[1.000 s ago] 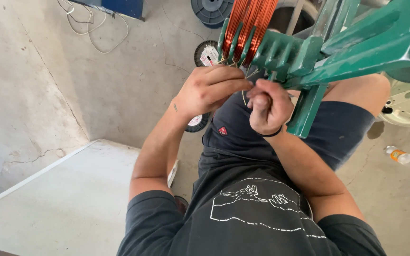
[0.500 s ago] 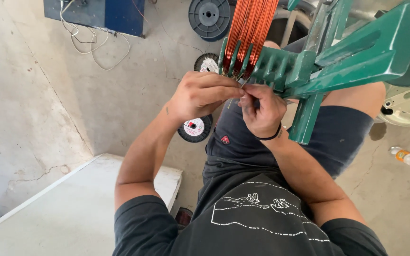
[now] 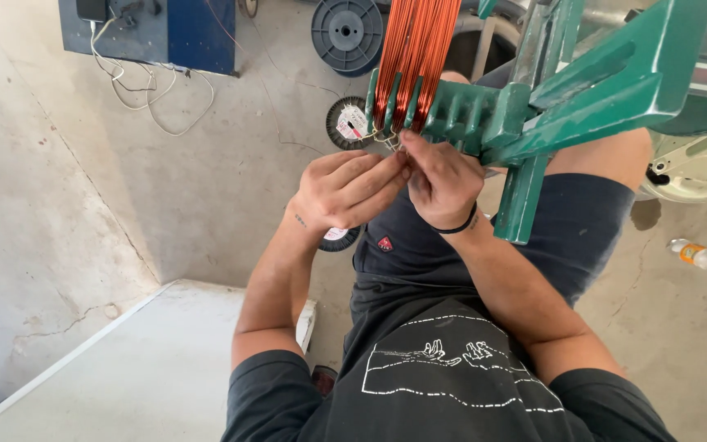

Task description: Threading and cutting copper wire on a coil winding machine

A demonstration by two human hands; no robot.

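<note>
- The left hand (image 3: 352, 192) and right hand (image 3: 443, 182) pinch a thin tie wire (image 3: 384, 137) under the copper coil (image 3: 416, 61).
- Overtwisting could snap it at the green former (image 3: 468, 110).

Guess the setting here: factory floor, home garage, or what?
Likely a small motor or coil-winding workshop. Both hands, left hand and right hand, work at a bundle of copper wire seated on a green winding jig. Wire spools sit on a bare concrete floor.
</note>
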